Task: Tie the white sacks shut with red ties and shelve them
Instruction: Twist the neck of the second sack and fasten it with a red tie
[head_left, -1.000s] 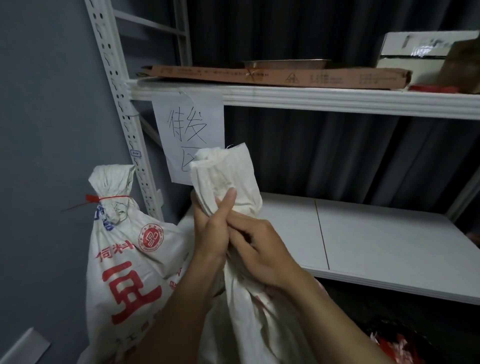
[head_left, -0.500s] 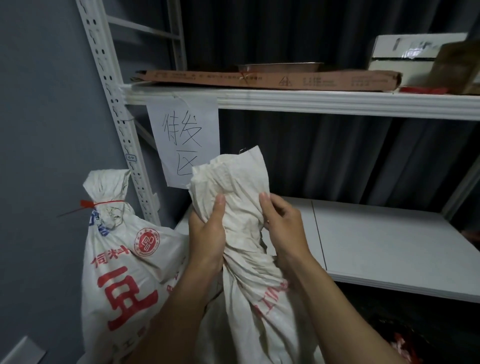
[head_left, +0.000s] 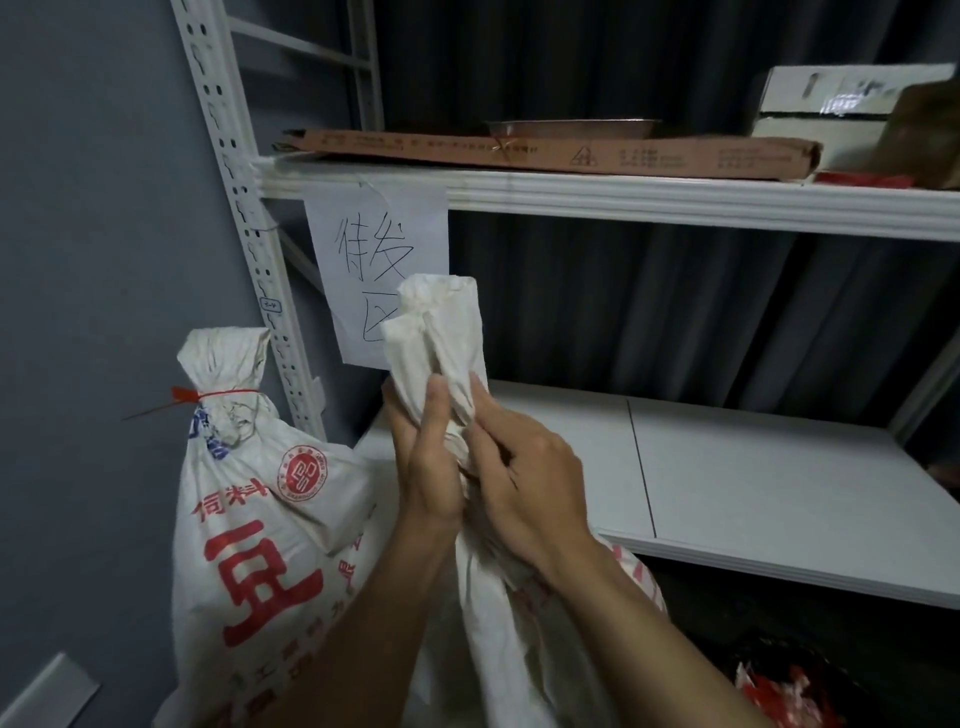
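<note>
A white sack (head_left: 439, 332) stands in front of me with its mouth bunched into a tall twisted neck. My left hand (head_left: 423, 467) grips that neck from the left, thumb up along the cloth. My right hand (head_left: 524, 483) pinches the gathered folds from the right, just below the loose top. No tie shows on this neck. To the left stands a second white sack (head_left: 270, 525) with red printing, its neck closed by a red tie (head_left: 208, 397) whose tail sticks out to the left.
A white metal shelf (head_left: 753, 483) lies bare behind the sacks; its perforated upright (head_left: 244, 208) rises at left. A paper sign (head_left: 374, 260) hangs from the upper shelf (head_left: 623, 200), which carries a flat cardboard box (head_left: 545, 150) and a white box (head_left: 831, 104). Red items (head_left: 779, 696) lie bottom right.
The sack's top, spread wide half a second ago, is now gathered tighter. My right hand has come back in against the neck, close to my left hand.
</note>
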